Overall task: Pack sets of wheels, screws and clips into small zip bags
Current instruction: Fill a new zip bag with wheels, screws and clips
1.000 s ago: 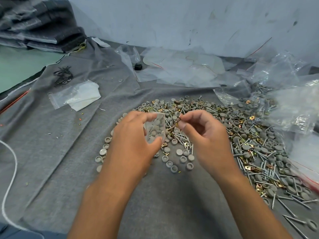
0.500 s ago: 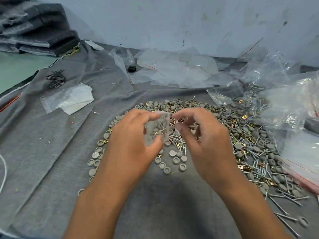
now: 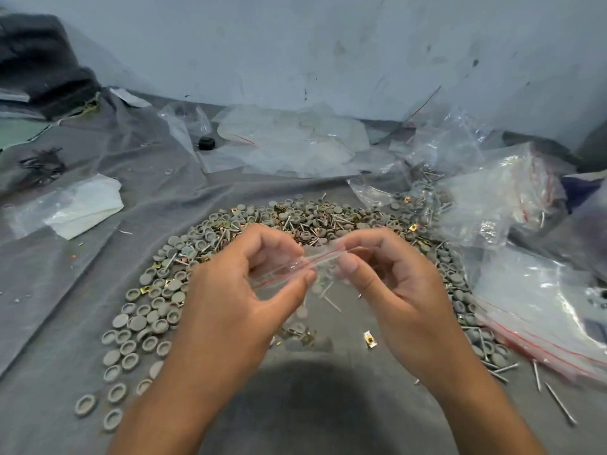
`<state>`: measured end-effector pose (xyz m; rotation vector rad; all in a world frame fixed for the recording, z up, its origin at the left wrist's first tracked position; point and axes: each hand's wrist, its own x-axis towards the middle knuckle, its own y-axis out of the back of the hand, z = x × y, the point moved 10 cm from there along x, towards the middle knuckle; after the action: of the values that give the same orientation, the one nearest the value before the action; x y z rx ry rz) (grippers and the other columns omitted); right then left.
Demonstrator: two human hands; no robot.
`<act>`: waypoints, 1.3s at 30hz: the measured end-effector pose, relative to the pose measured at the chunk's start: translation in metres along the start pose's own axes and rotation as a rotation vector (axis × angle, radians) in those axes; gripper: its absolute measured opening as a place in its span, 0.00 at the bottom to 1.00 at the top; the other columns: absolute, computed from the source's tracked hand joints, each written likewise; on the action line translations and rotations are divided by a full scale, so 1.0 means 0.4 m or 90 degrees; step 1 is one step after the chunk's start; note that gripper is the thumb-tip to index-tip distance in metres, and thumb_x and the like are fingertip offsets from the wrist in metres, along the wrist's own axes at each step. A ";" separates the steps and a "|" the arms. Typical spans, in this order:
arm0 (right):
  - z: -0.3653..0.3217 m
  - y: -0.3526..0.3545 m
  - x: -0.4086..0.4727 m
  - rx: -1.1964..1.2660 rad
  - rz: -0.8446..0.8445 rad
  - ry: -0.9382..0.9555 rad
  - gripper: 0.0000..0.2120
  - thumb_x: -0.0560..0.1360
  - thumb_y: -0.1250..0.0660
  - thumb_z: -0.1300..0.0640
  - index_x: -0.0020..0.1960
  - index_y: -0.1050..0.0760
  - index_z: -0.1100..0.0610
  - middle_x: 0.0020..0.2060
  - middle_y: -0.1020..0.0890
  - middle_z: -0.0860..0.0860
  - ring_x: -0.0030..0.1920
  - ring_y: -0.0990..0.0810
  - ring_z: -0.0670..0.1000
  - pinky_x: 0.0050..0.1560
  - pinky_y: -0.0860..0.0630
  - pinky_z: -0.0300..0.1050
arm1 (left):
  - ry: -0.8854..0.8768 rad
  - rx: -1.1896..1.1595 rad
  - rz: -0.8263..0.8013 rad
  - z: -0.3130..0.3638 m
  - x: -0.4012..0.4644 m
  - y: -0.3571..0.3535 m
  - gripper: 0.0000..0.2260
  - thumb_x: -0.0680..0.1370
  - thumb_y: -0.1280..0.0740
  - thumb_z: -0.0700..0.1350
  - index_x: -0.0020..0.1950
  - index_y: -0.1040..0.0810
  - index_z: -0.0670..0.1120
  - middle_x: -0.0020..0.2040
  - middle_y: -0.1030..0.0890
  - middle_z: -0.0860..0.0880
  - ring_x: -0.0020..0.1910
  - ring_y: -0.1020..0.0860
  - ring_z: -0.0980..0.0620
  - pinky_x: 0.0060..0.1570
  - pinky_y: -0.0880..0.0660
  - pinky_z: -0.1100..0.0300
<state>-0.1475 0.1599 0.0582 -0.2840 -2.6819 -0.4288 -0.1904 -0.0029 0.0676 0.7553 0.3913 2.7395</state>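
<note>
Both hands have lifted nearer the camera since half a second ago: the left hand (image 3: 230, 300) and right hand (image 3: 394, 290) now pinch the small zip bag (image 3: 305, 267) by its red-lined mouth, each grip clamped on it between thumb and fingers, above the grey cloth on the worktop (image 3: 312, 405). Under and beyond them lies the heap of grey wheels (image 3: 147, 310), screws (image 3: 558, 402) and brass clips (image 3: 370, 339). Large clear bags (image 3: 542, 307) crowd the right, and a white folded sheet (image 3: 85, 208) lies far left.
</note>
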 end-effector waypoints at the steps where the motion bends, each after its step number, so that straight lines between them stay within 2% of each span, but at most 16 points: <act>1: 0.005 0.009 -0.005 0.006 0.003 -0.005 0.04 0.79 0.32 0.48 0.52 0.20 0.45 0.44 0.17 0.47 0.44 0.19 0.50 0.44 0.23 0.44 | 0.011 -0.016 -0.004 -0.007 0.000 -0.009 0.10 0.72 0.24 0.49 0.50 0.22 0.55 0.43 0.15 0.59 0.40 0.16 0.58 0.37 0.24 0.69; 4: 0.018 0.027 -0.018 0.012 0.006 -0.016 0.02 0.80 0.32 0.51 0.50 0.20 0.45 0.41 0.19 0.42 0.40 0.23 0.43 0.41 0.29 0.33 | 0.014 -0.002 -0.016 -0.013 0.000 -0.030 0.14 0.70 0.23 0.50 0.52 0.23 0.55 0.42 0.15 0.60 0.42 0.16 0.59 0.40 0.25 0.71; 6: 0.030 0.038 -0.026 0.009 0.011 -0.032 0.02 0.79 0.32 0.51 0.49 0.21 0.46 0.39 0.20 0.40 0.38 0.24 0.41 0.39 0.31 0.30 | 0.012 0.011 -0.023 -0.013 0.002 -0.043 0.16 0.70 0.23 0.52 0.53 0.23 0.57 0.43 0.15 0.61 0.43 0.16 0.59 0.42 0.25 0.70; 10: 0.048 0.054 -0.039 -0.020 0.035 -0.053 0.03 0.79 0.34 0.48 0.49 0.22 0.45 0.39 0.21 0.40 0.38 0.24 0.43 0.39 0.32 0.34 | 0.002 -0.014 -0.023 -0.005 0.006 -0.066 0.17 0.69 0.24 0.54 0.55 0.23 0.58 0.47 0.15 0.60 0.48 0.16 0.54 0.48 0.22 0.60; 14: 0.045 0.051 -0.049 -0.063 0.053 -0.042 0.08 0.80 0.38 0.43 0.48 0.24 0.46 0.41 0.21 0.42 0.42 0.23 0.47 0.43 0.31 0.40 | -0.012 -0.026 -0.011 0.014 0.012 -0.089 0.16 0.70 0.23 0.51 0.54 0.23 0.58 0.45 0.15 0.59 0.48 0.16 0.55 0.49 0.25 0.66; 17: 0.046 0.051 -0.052 -0.064 0.057 -0.039 0.09 0.80 0.40 0.43 0.48 0.25 0.46 0.41 0.22 0.42 0.44 0.23 0.47 0.45 0.31 0.41 | -0.008 -0.030 -0.002 0.018 0.016 -0.099 0.16 0.71 0.23 0.50 0.55 0.23 0.58 0.45 0.15 0.59 0.48 0.17 0.51 0.51 0.23 0.55; 20: 0.047 0.057 -0.053 -0.049 0.056 -0.041 0.09 0.80 0.39 0.43 0.49 0.24 0.46 0.43 0.21 0.43 0.46 0.22 0.48 0.47 0.29 0.41 | -0.005 -0.033 0.006 0.019 0.019 -0.103 0.16 0.71 0.24 0.51 0.55 0.24 0.59 0.44 0.14 0.58 0.47 0.17 0.49 0.48 0.22 0.44; 23: 0.037 0.065 -0.054 -0.060 0.051 -0.027 0.08 0.79 0.37 0.44 0.50 0.22 0.46 0.45 0.20 0.44 0.46 0.22 0.47 0.47 0.29 0.35 | 0.001 -0.046 0.005 0.017 0.021 -0.105 0.16 0.71 0.24 0.51 0.55 0.25 0.59 0.44 0.14 0.56 0.45 0.17 0.49 0.44 0.21 0.40; 26: 0.028 0.075 -0.057 -0.101 0.058 -0.014 0.07 0.80 0.36 0.45 0.50 0.22 0.47 0.44 0.20 0.42 0.46 0.22 0.43 0.45 0.31 0.30 | 0.009 -0.052 -0.006 0.014 0.023 -0.113 0.16 0.71 0.23 0.52 0.53 0.26 0.58 0.43 0.14 0.56 0.45 0.16 0.49 0.42 0.20 0.40; 30: 0.040 0.084 -0.058 -0.103 0.081 -0.033 0.06 0.81 0.36 0.47 0.49 0.23 0.47 0.42 0.21 0.42 0.44 0.23 0.44 0.44 0.31 0.32 | 0.032 -0.075 -0.004 0.005 0.023 -0.116 0.17 0.69 0.23 0.56 0.54 0.26 0.59 0.44 0.14 0.56 0.47 0.15 0.52 0.47 0.20 0.42; 33: 0.050 0.090 -0.057 -0.062 0.093 -0.053 0.06 0.81 0.37 0.48 0.48 0.24 0.47 0.40 0.23 0.40 0.42 0.24 0.45 0.43 0.31 0.36 | 0.030 -0.066 -0.004 0.003 0.023 -0.111 0.17 0.69 0.24 0.55 0.54 0.25 0.59 0.44 0.14 0.56 0.47 0.16 0.53 0.44 0.20 0.40; 37: 0.046 0.083 -0.053 -0.046 0.078 -0.053 0.05 0.80 0.36 0.46 0.49 0.23 0.46 0.43 0.20 0.42 0.45 0.22 0.46 0.45 0.30 0.33 | 0.030 -0.079 -0.015 0.000 0.022 -0.111 0.14 0.71 0.25 0.50 0.52 0.26 0.56 0.44 0.15 0.53 0.46 0.16 0.50 0.44 0.21 0.40; 39: 0.037 0.078 -0.052 -0.056 0.071 -0.043 0.06 0.79 0.35 0.45 0.51 0.22 0.45 0.45 0.19 0.42 0.47 0.22 0.45 0.46 0.30 0.31 | 0.029 -0.086 -0.019 0.000 0.021 -0.108 0.14 0.71 0.24 0.48 0.51 0.26 0.56 0.44 0.15 0.52 0.47 0.16 0.49 0.44 0.20 0.43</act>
<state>-0.1262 0.1912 0.0442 -0.4806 -2.7007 -0.5121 -0.1891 0.0400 0.0573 0.6490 0.2225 2.7261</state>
